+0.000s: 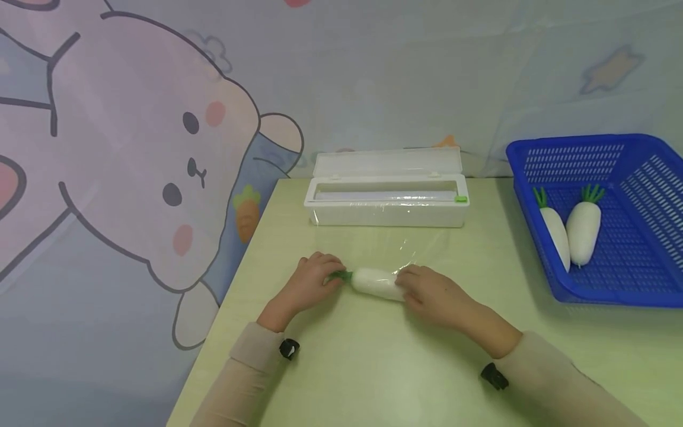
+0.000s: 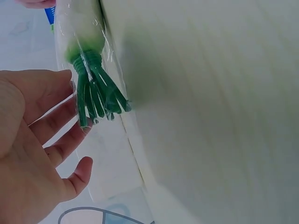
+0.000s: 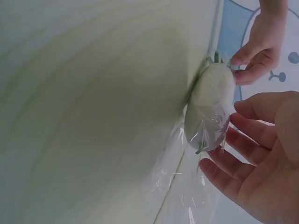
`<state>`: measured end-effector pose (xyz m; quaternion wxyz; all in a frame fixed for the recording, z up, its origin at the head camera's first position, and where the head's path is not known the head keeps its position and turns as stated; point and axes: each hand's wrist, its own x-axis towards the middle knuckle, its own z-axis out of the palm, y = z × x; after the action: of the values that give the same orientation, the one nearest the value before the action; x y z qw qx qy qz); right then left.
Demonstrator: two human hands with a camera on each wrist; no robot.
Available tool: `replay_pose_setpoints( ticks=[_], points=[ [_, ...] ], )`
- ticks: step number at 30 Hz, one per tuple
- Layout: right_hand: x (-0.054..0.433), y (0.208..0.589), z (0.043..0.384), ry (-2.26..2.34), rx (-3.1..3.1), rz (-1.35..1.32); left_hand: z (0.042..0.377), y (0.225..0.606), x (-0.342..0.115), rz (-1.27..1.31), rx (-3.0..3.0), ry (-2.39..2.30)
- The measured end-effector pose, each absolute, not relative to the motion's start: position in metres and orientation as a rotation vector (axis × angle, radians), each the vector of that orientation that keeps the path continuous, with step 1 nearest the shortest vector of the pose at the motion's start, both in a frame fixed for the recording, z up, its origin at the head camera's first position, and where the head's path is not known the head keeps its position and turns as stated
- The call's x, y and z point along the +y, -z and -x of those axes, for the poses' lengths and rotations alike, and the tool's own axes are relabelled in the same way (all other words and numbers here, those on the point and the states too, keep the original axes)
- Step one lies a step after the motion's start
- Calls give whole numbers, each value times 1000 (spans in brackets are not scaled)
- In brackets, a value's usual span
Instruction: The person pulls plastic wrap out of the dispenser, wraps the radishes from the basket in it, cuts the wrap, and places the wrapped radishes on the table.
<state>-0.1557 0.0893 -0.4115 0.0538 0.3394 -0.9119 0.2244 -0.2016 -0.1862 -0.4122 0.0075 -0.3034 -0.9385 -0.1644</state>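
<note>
Curving round radish point(image 1: 375, 283), left grip point(image 1: 312, 281) at leaves point(image 2: 93, 88), right grip point(image 1: 439, 296) opposite

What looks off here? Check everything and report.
The rabbit on the backdrop lies on its side, one eye above the other, while the box sits upright, so the backdrop looks turned. Otherwise nothing stands out: I see no spill, and no damage to the radish in clear film.

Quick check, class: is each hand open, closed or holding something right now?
Left hand: lightly holding the radish at its green leaves.
Right hand: lightly holding the radish's other end.
</note>
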Motion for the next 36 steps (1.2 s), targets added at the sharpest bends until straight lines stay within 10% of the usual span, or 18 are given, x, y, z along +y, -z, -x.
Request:
replay_pose_setpoints(
  ticks=[36],
  points=[
    [88,425,202,-621,-2733,-728,225,414,-160,704,-3142,273]
  ],
)
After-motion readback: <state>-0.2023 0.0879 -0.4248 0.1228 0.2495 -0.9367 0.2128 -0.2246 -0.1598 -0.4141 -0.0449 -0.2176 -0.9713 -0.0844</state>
